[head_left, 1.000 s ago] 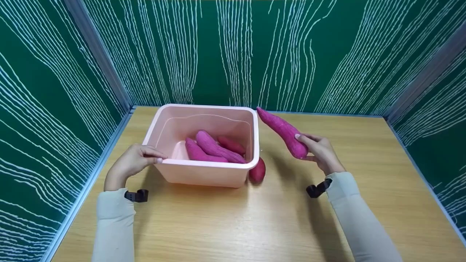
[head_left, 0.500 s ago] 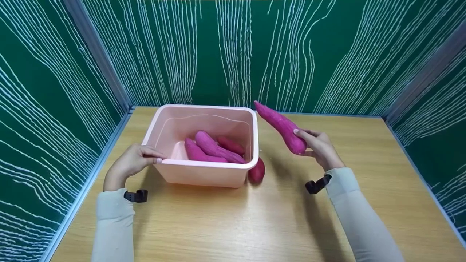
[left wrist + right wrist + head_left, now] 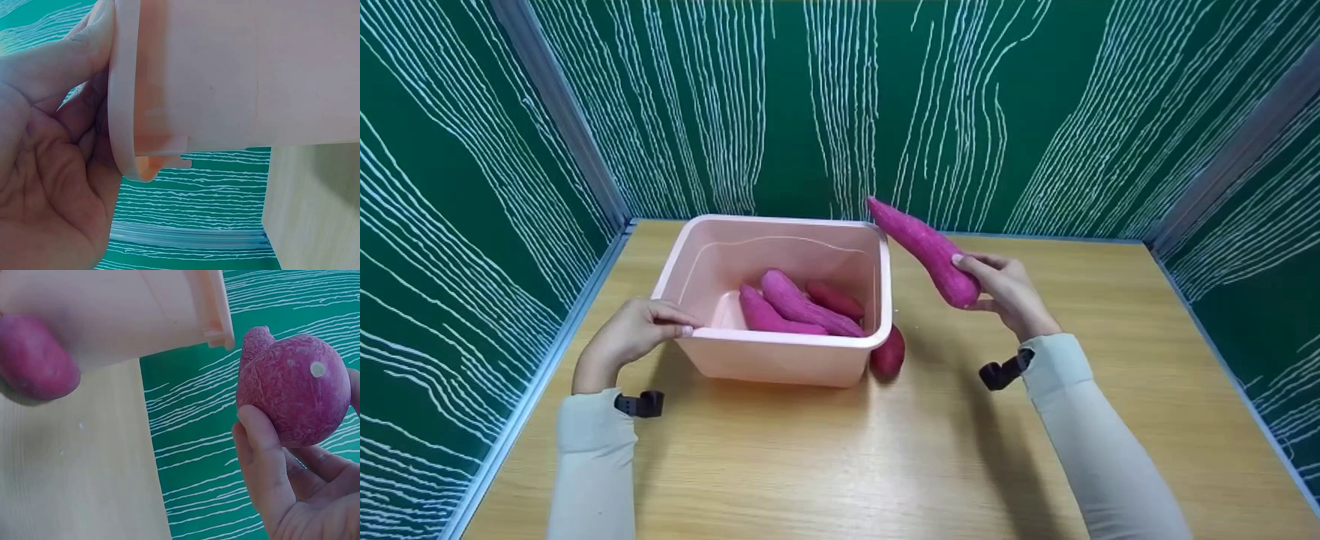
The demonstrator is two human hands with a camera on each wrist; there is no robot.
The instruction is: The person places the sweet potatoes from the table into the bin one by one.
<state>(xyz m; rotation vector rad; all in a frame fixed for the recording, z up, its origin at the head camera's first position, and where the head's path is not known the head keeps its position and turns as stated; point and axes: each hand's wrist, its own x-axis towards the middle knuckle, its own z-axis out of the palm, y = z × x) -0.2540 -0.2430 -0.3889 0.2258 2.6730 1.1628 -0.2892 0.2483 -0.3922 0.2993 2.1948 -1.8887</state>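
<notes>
Pinching the near-left corner of the pink bin (image 3: 784, 361) with the left hand (image 3: 628, 337), closed to the rim's thickness with thumb and fingers on opposite faces; probably steadying the bin and preventing sliding. Gripping the thick end of the held sweet potato (image 3: 924, 249) with the right hand (image 3: 1011, 291), to the right of the bin, spreading thumb and fingers only as wide as that end; likely leaving the slim end free to point toward the bin's far-right corner. Seeing that tip overlapping the rim in the head view, but not managing to tell touching from hovering.

Counting one bin and five visible sweet potatoes. Finding three inside the bin, toward its right half: a near one (image 3: 769, 315), a paler middle one (image 3: 802, 301) and a far one (image 3: 840, 300), apparently leaning together. Finding a loose sweet potato (image 3: 888, 354) on the table (image 3: 810, 465), just beside the bin's right wall. Allowing for more behind the bin's near wall. Counting also two hands.
</notes>
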